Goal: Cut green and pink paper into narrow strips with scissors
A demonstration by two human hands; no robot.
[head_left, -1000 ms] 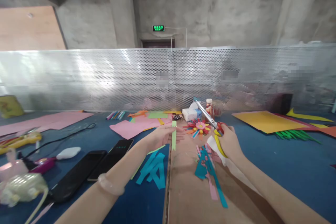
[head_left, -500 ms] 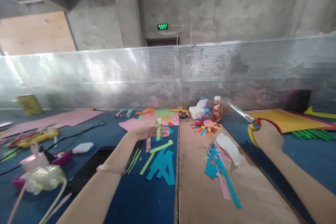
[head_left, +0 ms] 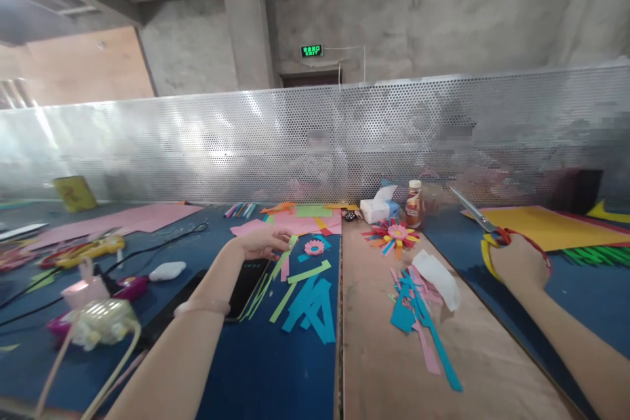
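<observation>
My left hand (head_left: 266,241) is above the blue table, its fingers on a short light-green paper strip (head_left: 291,247). Just right of it lies a small pink paper flower (head_left: 314,247). Blue paper pieces (head_left: 312,305) and thin green strips (head_left: 256,298) lie below the hand. At the right, my right hand (head_left: 522,262) grips scissors (head_left: 475,210) by the red and yellow handles, blades pointing up and left. A fringed red flower with a pink centre (head_left: 398,233) rests on the brown board, above blue and pink strips (head_left: 418,305).
A tissue pack (head_left: 378,210) and a brown bottle (head_left: 414,205) stand at the back. White tissue (head_left: 437,279) lies on the board. To the left are a phone (head_left: 249,289), yellow tool (head_left: 93,251), black cable and pink sheet (head_left: 128,226). Orange sheet (head_left: 526,226) lies right.
My left hand has moved left with the green strip, uncovering the pink flower and part of the phone. The view has shifted slightly; my right hand still holds the scissors.
</observation>
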